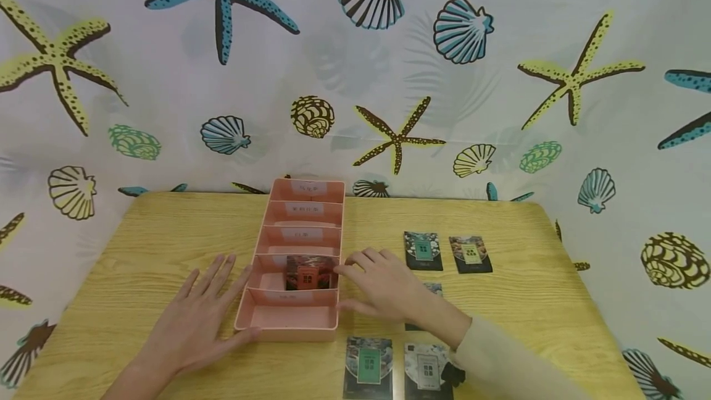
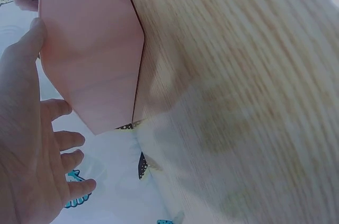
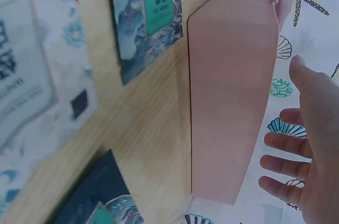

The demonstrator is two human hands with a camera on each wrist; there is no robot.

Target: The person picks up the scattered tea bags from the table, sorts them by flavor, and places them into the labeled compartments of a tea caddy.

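Observation:
A long pink divided box point(image 1: 291, 334) stands on the table, several compartments in a row with white labels. In its second compartment from the front sits a red tea packet point(image 1: 307, 276). My left hand point(image 1: 191, 320) lies along the box's left side with fingers spread, the thumb at the front left corner. In the left wrist view, the left hand point(image 2: 32, 144) has its thumb and index finger against the rim. At the right wall is my right hand point(image 1: 383, 283), its fingertips near the rim beside the red packet. The right wrist view shows the right hand point(image 3: 312, 139) holding nothing, fingers loosely extended.
Right of the box lie a green-label packet point(image 1: 369, 366), a grey-label packet point(image 1: 428, 372), another green-label packet point(image 1: 423, 250) and a yellow-label packet point(image 1: 471, 254). My right forearm partly covers one more packet point(image 1: 433, 289). A patterned cloth point(image 1: 333, 66) hangs behind the table.

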